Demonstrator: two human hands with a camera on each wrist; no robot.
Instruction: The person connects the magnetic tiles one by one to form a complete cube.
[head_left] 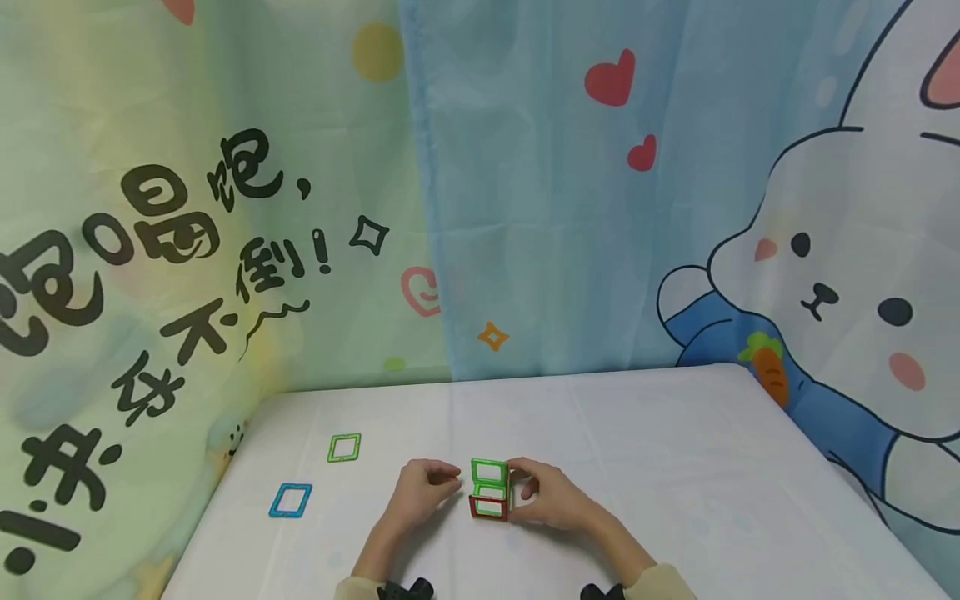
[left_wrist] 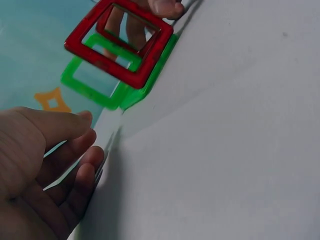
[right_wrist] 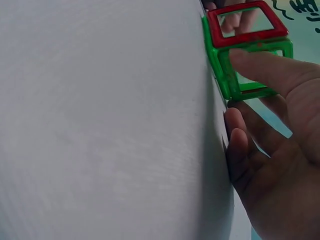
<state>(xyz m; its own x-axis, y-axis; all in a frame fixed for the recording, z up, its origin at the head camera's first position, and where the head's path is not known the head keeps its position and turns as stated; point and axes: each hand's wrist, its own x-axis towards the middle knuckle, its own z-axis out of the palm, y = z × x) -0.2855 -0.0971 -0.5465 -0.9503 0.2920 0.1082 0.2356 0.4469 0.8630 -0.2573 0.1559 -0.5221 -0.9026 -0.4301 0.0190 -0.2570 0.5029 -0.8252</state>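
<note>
Beige cuffs (head_left: 660, 583) nearest, head view; tile assembly (head_left: 489, 498) stands mid-desk (head_left: 600, 433), loose blue tile (head_left: 296, 486) and loose green tile (head_left: 345, 436) off left. Left wrist: left grip (left_wrist: 30, 150) loosely spread, empty, just beside assembly. Right wrist: right grip (right_wrist: 287, 160) pinches green wall tile (right_wrist: 275, 45), likely steadying the upright walls.

Head feed, eight to ten o'clock: black Chinese lettering (head_left: 150, 390) on yellow-green curtain (head_left: 322, 108). I read 吧 (head_left: 246, 167), 不 (head_left: 197, 329) and 倒! (head_left: 262, 267); other characters too stylised for me to call.
</note>
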